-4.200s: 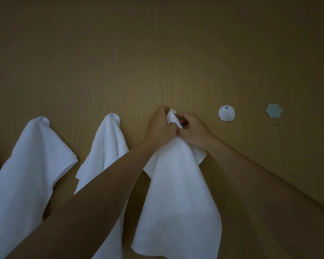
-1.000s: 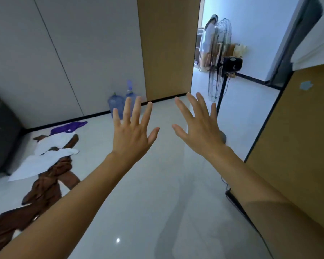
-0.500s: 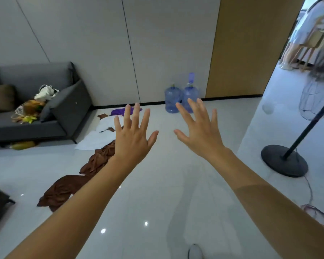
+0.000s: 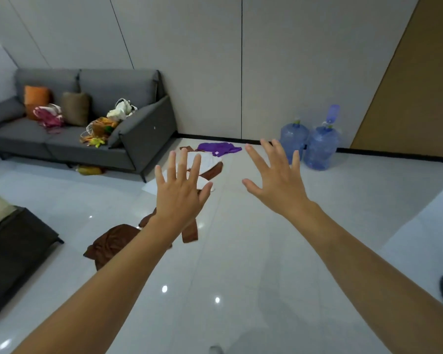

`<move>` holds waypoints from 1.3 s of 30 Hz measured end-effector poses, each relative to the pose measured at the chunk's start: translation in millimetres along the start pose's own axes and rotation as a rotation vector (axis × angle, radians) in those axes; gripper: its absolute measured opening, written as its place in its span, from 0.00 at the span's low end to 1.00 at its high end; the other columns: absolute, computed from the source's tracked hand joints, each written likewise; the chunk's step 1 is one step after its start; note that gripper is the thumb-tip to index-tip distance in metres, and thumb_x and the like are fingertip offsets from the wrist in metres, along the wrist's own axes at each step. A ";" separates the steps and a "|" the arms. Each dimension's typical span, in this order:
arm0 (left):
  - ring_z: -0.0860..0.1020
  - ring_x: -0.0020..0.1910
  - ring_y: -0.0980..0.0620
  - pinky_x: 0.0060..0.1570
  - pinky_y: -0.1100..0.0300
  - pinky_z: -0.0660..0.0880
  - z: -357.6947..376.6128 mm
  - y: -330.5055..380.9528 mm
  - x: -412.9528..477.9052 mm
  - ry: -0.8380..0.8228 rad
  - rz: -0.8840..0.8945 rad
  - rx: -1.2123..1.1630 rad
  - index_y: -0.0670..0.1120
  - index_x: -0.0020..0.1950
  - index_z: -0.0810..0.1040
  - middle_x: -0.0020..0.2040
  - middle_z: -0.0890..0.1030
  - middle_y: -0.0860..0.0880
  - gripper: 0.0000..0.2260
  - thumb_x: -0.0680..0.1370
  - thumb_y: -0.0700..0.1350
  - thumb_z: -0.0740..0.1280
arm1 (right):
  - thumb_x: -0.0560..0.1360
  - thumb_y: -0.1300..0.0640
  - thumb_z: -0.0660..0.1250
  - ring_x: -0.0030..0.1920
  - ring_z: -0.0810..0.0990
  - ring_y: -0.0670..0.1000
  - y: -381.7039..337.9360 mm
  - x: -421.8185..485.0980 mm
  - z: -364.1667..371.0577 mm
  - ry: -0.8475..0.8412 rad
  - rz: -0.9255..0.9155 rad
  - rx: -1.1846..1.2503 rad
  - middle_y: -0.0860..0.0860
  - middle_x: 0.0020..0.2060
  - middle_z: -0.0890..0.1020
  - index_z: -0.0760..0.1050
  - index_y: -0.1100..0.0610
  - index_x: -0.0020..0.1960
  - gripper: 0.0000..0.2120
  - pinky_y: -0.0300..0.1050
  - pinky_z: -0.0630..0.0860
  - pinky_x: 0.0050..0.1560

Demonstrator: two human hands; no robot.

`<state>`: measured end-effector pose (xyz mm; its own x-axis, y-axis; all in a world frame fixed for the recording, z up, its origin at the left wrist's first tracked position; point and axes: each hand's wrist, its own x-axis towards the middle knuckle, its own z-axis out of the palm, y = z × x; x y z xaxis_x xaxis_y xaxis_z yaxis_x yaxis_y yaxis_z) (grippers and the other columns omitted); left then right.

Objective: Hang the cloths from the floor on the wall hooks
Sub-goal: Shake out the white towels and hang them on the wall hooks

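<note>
Several cloths lie on the glossy white floor ahead of me. A brown cloth (image 4: 110,245) stretches from the near left toward the wall. A white cloth (image 4: 207,162) lies farther back, partly hidden by my left hand. A purple cloth (image 4: 219,148) lies near the skirting. My left hand (image 4: 180,194) is raised in front of the cloths with fingers spread, holding nothing. My right hand (image 4: 275,178) is held up beside it, also spread and empty. No wall hooks are in view.
A grey sofa (image 4: 136,139) with cushions and bags stands at the left against the wall. Two blue water bottles (image 4: 308,145) stand by the back wall. A dark low piece of furniture (image 4: 13,254) sits at the near left. A wood panel (image 4: 417,98) is at the right.
I have turned from the hooks and hung white cloths to the room. Over the last second the view swung left, bringing the sofa and floor cloths toward the centre. Both hands stay spread.
</note>
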<state>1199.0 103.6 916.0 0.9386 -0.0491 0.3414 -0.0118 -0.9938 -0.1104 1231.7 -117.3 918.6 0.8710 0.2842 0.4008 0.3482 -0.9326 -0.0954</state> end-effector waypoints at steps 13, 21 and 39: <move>0.60 0.75 0.38 0.68 0.34 0.59 126.9 -50.4 216.4 0.046 -0.011 -0.126 0.48 0.75 0.64 0.76 0.62 0.41 0.32 0.78 0.64 0.44 | 0.78 0.37 0.58 0.78 0.50 0.57 31.6 228.1 122.1 -0.093 -0.064 -0.055 0.54 0.78 0.54 0.50 0.45 0.79 0.34 0.67 0.43 0.73; 0.61 0.75 0.38 0.69 0.33 0.58 195.3 -86.6 328.9 -0.049 -0.013 -0.141 0.49 0.74 0.66 0.76 0.63 0.42 0.33 0.78 0.65 0.44 | 0.76 0.35 0.57 0.78 0.52 0.58 34.2 348.4 198.2 -0.146 -0.075 -0.013 0.53 0.78 0.56 0.50 0.44 0.79 0.35 0.68 0.47 0.72; 0.62 0.74 0.37 0.68 0.34 0.62 324.8 -132.4 545.1 -0.289 -0.379 0.056 0.47 0.74 0.67 0.75 0.65 0.41 0.32 0.78 0.64 0.45 | 0.77 0.36 0.59 0.78 0.51 0.59 97.2 644.1 382.4 -0.307 -0.426 0.098 0.53 0.78 0.55 0.48 0.44 0.79 0.36 0.70 0.51 0.72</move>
<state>1824.2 240.8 813.5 0.9305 0.3536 0.0950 0.3613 -0.9290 -0.0807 1959.1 60.2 819.1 0.7019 0.6986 0.1387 0.7108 -0.6996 -0.0734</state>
